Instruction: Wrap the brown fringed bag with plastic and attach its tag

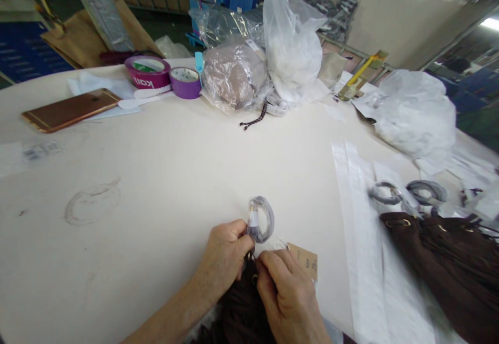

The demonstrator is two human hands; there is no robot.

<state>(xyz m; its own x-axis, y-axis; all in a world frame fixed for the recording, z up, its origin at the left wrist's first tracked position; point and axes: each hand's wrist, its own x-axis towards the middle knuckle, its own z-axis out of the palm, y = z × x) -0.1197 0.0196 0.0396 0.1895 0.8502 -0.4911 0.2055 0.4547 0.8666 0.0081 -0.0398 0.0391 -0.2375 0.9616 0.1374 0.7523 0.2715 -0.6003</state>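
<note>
Both hands (253, 268) on coiled cord (261, 219)

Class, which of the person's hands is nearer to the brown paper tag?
Right. The right hand lies just beside the tag, at its left edge; the left hand is farther left, pinching the coiled cord.

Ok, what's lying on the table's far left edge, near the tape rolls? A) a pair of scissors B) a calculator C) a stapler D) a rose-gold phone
D: a rose-gold phone lies flat on the table, left of the two purple tape rolls, far from both hands.
</note>
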